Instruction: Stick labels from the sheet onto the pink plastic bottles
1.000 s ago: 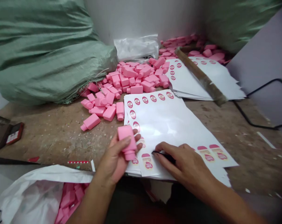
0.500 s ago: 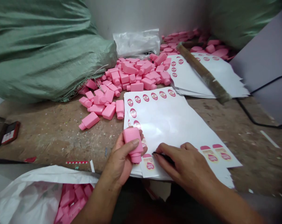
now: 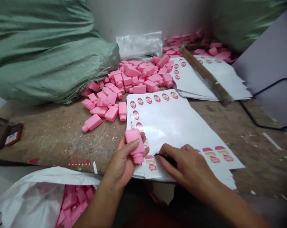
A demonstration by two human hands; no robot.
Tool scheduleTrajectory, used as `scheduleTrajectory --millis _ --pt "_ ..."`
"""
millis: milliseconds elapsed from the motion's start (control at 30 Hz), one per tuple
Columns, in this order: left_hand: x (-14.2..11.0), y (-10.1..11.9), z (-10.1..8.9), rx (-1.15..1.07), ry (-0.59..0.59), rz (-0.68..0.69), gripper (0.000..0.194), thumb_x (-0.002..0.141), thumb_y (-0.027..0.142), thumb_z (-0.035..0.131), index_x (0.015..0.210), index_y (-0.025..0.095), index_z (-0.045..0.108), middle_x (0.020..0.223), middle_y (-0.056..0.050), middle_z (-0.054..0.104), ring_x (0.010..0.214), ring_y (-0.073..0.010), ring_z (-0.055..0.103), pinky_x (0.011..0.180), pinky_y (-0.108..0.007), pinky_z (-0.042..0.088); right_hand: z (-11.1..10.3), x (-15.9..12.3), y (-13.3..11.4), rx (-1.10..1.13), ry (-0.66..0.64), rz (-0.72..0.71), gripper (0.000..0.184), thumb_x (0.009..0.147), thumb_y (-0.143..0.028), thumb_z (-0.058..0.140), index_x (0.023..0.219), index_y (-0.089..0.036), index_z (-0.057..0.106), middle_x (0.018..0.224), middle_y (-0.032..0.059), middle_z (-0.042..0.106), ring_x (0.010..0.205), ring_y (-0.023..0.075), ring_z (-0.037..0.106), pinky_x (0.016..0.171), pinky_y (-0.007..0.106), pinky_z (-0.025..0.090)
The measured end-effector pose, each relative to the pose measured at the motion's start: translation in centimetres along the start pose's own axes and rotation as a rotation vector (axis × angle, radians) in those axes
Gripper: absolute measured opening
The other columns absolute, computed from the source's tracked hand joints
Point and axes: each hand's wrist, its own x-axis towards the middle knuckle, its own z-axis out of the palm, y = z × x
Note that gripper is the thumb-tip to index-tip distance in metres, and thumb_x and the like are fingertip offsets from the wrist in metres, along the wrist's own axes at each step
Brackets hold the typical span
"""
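Observation:
In my left hand (image 3: 124, 160) is a pink plastic bottle (image 3: 135, 142), neck toward me, with the thumb across its face. My right hand (image 3: 185, 163) is closed around a slim black tool (image 3: 168, 159); most of it is hidden, so its kind does not show. The tool's tip touches the upper right corner of a rectangular label (image 3: 151, 166) on the sticker sheet (image 3: 172, 120). That sheet tops a stack at the table's front edge, with round and rectangular stickers left along its borders.
Loose pink bottles (image 3: 134, 74) are heaped behind the sheets, beside a large green sack (image 3: 50, 63). A wooden bar (image 3: 205, 74) lies across a second sheet stack (image 3: 188, 82). A white sack (image 3: 34, 190) of bottles hangs at the lower left. A calculator (image 3: 13, 134) sits far left.
The view has shifted slightly. Both hands keep nearly the same place, the bottle still in the left and the tool tip still at the label's corner.

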Motion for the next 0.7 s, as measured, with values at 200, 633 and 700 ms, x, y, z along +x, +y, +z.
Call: scheduleTrajectory --millis 200,633,700 --pt "0.0 0.0 0.2 0.024 0.007 0.013 0.043 0.079 0.012 0.063 0.121 0.014 0.056 0.103 -0.012 0.069 0.106 -0.0244 0.062 0.099 -0.044 0.047 0.4 0.6 -0.5 -0.072 0.115 -0.01 0.026 0.087 -0.034 0.051 0.063 -0.021 0.054 0.053 -0.0005 0.061 0.045 0.0143 0.043 0.055 0.03 0.026" --pt "-1.6 -1.0 0.9 0.168 -0.081 0.056 0.044 0.081 0.027 0.067 0.121 0.018 0.053 0.105 -0.009 0.07 0.096 -0.0213 0.066 0.088 -0.036 0.05 -3.2 0.4 0.2 0.859 0.024 0.362 0.041 0.077 -0.053 0.06 0.058 -0.022 0.042 0.055 -0.0054 0.037 0.052 0.0111 0.034 0.047 0.025 0.029" --pt "-2.2 -1.2 1.5 0.131 -0.086 0.021 0.041 0.085 0.037 0.061 0.12 0.017 0.054 0.102 -0.011 0.07 0.097 -0.0224 0.065 0.089 -0.038 0.05 -3.4 0.6 -0.2 0.868 0.041 0.35 0.04 0.077 -0.052 0.061 0.057 -0.022 0.042 0.055 -0.005 0.038 0.052 0.0113 0.035 0.046 0.025 0.031"
